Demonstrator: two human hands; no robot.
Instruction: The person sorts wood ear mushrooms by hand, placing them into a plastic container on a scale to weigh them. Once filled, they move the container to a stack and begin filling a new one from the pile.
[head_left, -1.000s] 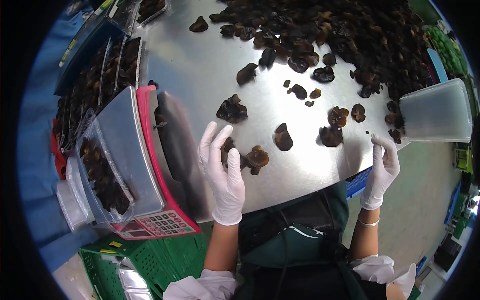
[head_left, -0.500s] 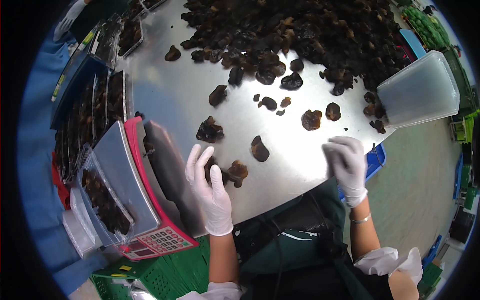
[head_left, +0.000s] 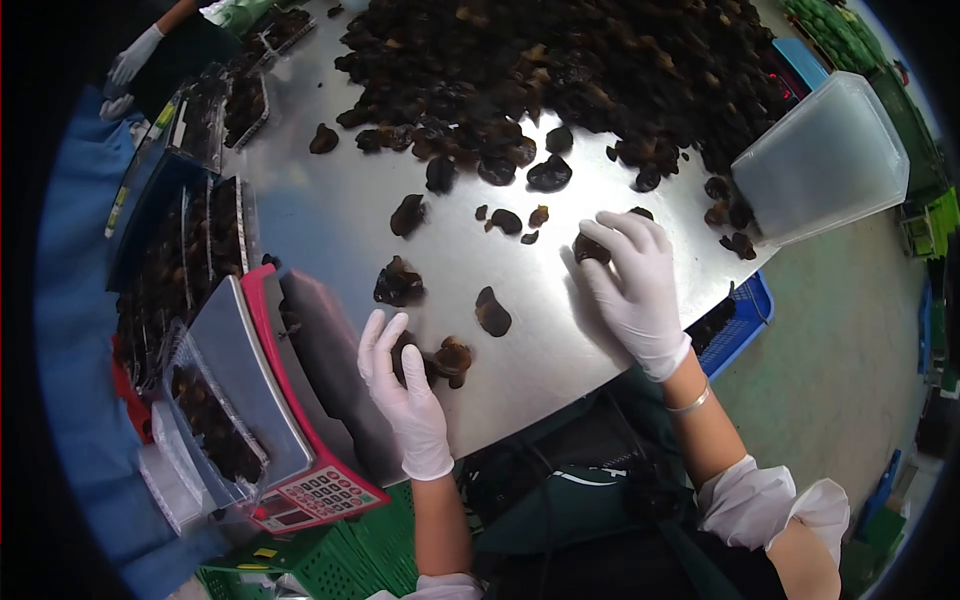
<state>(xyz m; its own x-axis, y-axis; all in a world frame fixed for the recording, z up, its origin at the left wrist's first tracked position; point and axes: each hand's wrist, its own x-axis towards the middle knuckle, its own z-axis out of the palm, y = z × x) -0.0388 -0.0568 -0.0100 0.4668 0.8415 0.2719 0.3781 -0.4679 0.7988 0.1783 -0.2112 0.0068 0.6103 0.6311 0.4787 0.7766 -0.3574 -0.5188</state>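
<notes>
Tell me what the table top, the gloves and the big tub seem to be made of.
Table top: probably stainless steel, brushed, with soft bright reflections. Gloves: thin white rubber-like material, maybe latex, wrinkled and tight. Tub: cloudy see-through plastic, matte.

- Shiny stainless-steel table (head_left: 330,215), filling the middle of the frame.
- Red-bodied electronic scale with a steel platform and white keypad (head_left: 262,400), lower left, at the table's edge.
- Clear plastic tray part-filled with dark pieces (head_left: 205,425), resting on the scale's platform.
- Stack of empty clear plastic trays (head_left: 168,490), just left of the scale.
- Rows of filled clear packs (head_left: 185,250), left of the frame, above the scale.
- Stack of translucent white plastic tubs (head_left: 825,155), tilted, upper right.
- Blue plastic crate (head_left: 748,318), below the table's right edge.
- Green slotted plastic crate (head_left: 300,560), bottom left.
- Another person's white-gloved hand (head_left: 135,55), top left corner.
</notes>
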